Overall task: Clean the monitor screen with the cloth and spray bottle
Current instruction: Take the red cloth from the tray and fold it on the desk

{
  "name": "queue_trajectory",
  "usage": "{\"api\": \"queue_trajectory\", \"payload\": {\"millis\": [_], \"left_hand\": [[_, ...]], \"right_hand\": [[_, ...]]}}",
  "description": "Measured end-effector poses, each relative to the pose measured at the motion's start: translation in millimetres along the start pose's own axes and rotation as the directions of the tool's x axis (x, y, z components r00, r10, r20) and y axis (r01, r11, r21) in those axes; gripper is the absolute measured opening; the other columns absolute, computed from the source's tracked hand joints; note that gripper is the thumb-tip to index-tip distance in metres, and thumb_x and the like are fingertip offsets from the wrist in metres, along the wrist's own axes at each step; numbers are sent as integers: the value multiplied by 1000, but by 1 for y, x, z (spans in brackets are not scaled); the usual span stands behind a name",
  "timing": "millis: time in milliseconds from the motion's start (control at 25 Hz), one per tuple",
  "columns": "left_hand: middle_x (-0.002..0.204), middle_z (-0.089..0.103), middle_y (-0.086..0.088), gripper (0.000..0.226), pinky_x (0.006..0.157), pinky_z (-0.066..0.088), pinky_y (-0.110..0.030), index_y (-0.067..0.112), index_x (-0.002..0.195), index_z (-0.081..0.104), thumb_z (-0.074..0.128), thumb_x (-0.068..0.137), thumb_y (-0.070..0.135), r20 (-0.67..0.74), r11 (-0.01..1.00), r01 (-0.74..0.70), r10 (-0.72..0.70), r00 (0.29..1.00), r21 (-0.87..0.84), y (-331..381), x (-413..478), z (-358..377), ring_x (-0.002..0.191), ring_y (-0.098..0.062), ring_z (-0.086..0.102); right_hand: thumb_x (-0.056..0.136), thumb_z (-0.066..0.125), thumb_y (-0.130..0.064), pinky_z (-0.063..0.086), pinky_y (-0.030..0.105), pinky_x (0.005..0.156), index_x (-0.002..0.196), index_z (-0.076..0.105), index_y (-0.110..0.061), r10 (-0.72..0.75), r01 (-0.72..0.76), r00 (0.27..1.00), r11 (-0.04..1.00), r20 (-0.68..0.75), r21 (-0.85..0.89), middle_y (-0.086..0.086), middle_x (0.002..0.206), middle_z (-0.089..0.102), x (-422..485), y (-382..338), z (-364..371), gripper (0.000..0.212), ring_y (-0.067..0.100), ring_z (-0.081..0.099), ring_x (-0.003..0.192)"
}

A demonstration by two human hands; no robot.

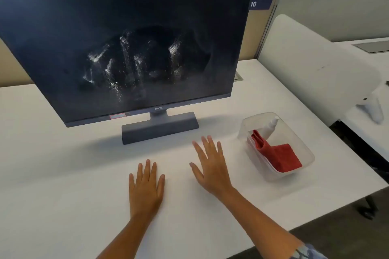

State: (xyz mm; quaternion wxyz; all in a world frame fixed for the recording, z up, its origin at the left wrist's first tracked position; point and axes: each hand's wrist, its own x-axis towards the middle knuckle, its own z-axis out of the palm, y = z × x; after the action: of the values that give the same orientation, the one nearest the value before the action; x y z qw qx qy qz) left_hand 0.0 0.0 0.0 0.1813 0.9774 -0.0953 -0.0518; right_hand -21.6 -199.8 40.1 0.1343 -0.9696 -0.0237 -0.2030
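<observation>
Table [63, 174]: one white table, carrying everything listed here.
Monitor [126, 48]: one, dark and switched off, standing on its grey base [160, 128] toward the back of the table; long axis runs left to right, the screen facing the person and tilted slightly back.
Screen marks: a patch of whitish streaks and droplets near the middle of the screen, most running up and down.
Container [303, 172]: one clear plastic tub, on the table right of the monitor base and near the table's right edge.
Cloth [282, 157]: one, red, folded, inside the container; its long axis runs from the far left corner toward the near right.
Spray bottle [271, 127]: one, white, at the far end of the container, leaning with its top pointing away and to the right; whether it touches the cloth is hard to tell through the plastic.
Hands: two, both bare and holding nothing.
Left hand [146, 189]: flat on the table, palm down, fingers together, in front of the monitor base.
Right hand [210, 166]: palm down, fingers spread, between the base and the container, just left of the tub.
</observation>
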Motion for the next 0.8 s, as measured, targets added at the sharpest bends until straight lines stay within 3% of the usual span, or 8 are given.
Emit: {"api": "queue_trajectory", "payload": {"millis": [120,200,280,360,440,520,600,800], "left_hand": [[158,8,-2,105,118,-2,-42,19,147,11,-32,65,68,-56,1000,-12,12,998,8,-2,-1,1,145,-21,-1],[158,7,-2,106,118,-2,-42,18,147,11,-33,64,68,-68,1000,-12,12,998,0,-2,-1,0,145,-21,-1],[158,6,-2,106,118,-3,-42,19,147,9,-34,63,68,-50,1000,-4,5,999,28,-2,-1,0,145,-21,-2],[158,7,-2,106,118,-2,-43,19,147,10,-34,63,69,-35,999,0,1,999,37,-1,-1,0,145,-21,-1],[157,9,-3,106,118,-1,-43,18,146,12,-32,65,69,-21,999,-1,2,1000,45,-2,-1,0,145,-22,1],[157,10,-4,106,117,-1,-44,18,146,14,-31,66,70,-23,999,-8,9,1000,40,-1,-1,0,145,-23,2],[157,9,-4,106,118,-1,-44,18,146,13,-31,65,70,-21,999,-9,10,1000,48,-2,-1,0,145,-23,1],[157,7,-4,104,117,-2,-43,18,146,11,-31,66,69,-17,998,-10,11,1000,65,-3,0,1,145,-23,0]], "right_hand": [[87,59,-29,17,52,116,142,38,-10,111,-123,969,991,-219,-43,19,148,37,5,35,-42,62,34,21,142],[87,61,-30,24,55,113,142,35,-6,236,-264,930,962,-280,-66,23,147,36,5,64,-73,66,39,23,141],[85,66,-33,30,55,110,144,31,-4,351,-384,906,917,-236,-111,25,148,32,-4,78,-88,75,42,27,138],[84,67,-38,46,51,98,145,27,-4,450,-462,883,884,-133,-78,24,137,47,-11,91,-96,80,40,48,122],[85,61,-44,52,36,72,138,40,-10,552,-551,833,833,-24,45,10,97,65,-16,100,-102,67,28,62,88],[88,58,-41,44,28,62,113,62,-9,606,-605,795,789,19,109,1,77,63,-20,105,-103,40,20,58,72],[92,56,-29,39,27,60,100,67,-6,615,-613,788,786,-4,83,7,78,67,-20,110,-103,27,18,53,68],[97,49,-24,40,28,62,106,66,-7,604,-602,781,796,-159,68,16,89,71,-9,110,-123,26,32,62,75]]}}
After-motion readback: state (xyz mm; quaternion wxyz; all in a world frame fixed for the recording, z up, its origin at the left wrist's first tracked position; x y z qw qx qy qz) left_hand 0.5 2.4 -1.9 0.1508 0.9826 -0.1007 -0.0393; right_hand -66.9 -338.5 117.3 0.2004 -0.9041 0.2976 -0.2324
